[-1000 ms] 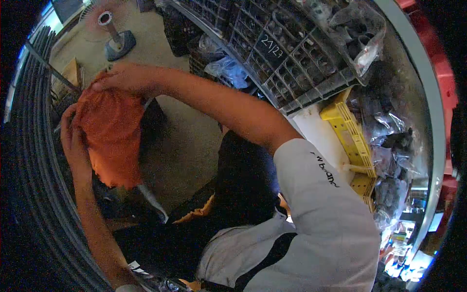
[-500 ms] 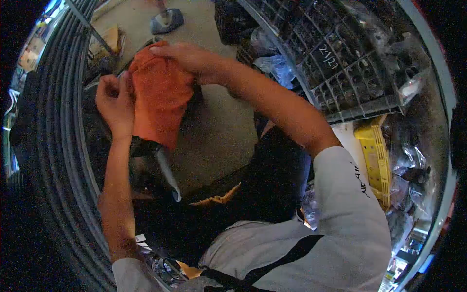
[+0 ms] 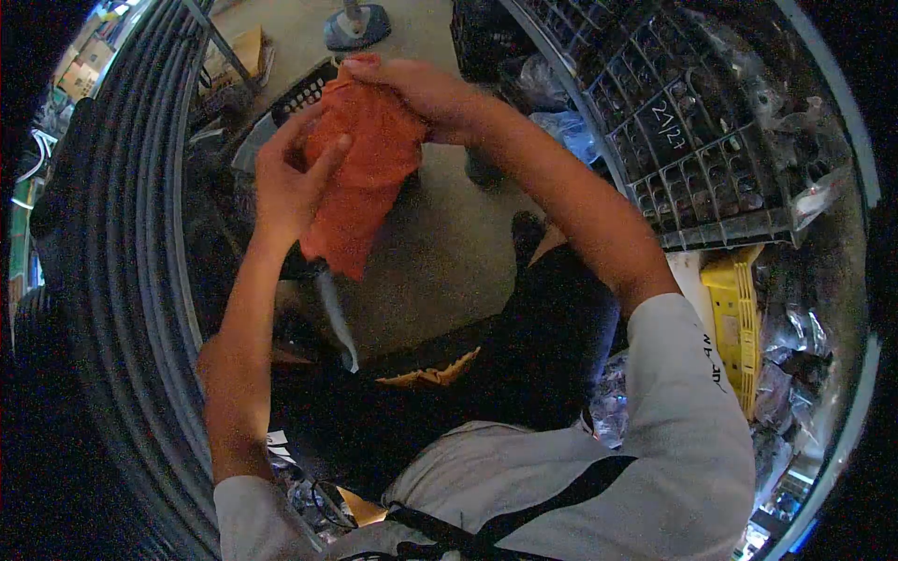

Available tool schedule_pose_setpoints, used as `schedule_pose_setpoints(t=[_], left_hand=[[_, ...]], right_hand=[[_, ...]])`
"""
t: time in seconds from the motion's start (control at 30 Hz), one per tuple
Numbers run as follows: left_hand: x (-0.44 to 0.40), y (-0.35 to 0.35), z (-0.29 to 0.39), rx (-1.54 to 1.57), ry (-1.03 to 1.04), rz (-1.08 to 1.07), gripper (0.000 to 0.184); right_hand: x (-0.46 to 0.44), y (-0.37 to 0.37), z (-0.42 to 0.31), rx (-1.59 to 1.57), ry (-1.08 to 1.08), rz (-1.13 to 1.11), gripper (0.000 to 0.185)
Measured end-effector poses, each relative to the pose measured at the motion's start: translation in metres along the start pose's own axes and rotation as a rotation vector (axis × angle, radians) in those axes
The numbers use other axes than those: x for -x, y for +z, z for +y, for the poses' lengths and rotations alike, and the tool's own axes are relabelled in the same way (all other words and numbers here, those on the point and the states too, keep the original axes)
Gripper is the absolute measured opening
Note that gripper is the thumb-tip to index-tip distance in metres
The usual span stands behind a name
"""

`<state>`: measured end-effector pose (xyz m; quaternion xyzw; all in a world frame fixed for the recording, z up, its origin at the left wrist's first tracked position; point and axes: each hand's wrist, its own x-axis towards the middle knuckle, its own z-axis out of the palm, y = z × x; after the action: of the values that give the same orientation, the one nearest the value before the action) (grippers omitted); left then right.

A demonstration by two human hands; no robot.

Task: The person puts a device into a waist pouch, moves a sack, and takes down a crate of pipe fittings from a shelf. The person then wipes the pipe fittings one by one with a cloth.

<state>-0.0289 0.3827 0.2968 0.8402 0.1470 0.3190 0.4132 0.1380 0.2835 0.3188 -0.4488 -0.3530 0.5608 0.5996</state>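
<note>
A crumpled orange cloth (image 3: pixel 369 178) hangs between my hands, draped over something that I cannot make out. My right hand (image 3: pixel 412 92) grips its top edge, fingers bent over the fabric. On the cloth's left side is my left hand (image 3: pixel 304 173), its thumb and fingers apart, with the fingertips touching the cloth. Below the cloth's lower edge a grey curved strip (image 3: pixel 335 318) sticks out toward my lap. Behind the cloth shows part of a dark perforated basket (image 3: pixel 309 93).
Long dark bars (image 3: pixel 140 234) run along the left. At the right stand a black crate (image 3: pixel 687 140) with a handwritten label, a yellow crate (image 3: pixel 734 323) and clear plastic bags (image 3: pixel 795 337). A fan base (image 3: pixel 357 28) stands on the floor at the top.
The view has swung, so hands and cloth appear farther right and higher. My left hand has spread its thumb and fingers over the cloth's side. The right hand still grips the top.
</note>
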Motion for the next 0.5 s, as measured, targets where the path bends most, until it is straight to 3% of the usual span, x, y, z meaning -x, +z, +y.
schedule_pose_setpoints(t=[0.07,0.17,0.23,0.5], left_hand=[[0.002,-0.004,0.003,-0.146,-0.013,-0.063,0.044],[0.002,-0.002,0.002,0.350,-0.211,-0.189,0.051],[0.001,-0.003,0.000,0.385,-0.250,-0.243,0.054],[-0.001,0.000,-0.005,0.579,-0.219,-0.184,0.057]], right_hand=[[-0.005,-0.009,0.002,0.080,0.019,0.004,0.040],[-0.011,-0.019,0.006,0.282,-0.144,0.017,0.038],[-0.019,-0.032,0.013,0.438,-0.278,0.054,0.038],[-0.007,-0.033,-0.001,0.603,-0.174,0.286,0.040]])
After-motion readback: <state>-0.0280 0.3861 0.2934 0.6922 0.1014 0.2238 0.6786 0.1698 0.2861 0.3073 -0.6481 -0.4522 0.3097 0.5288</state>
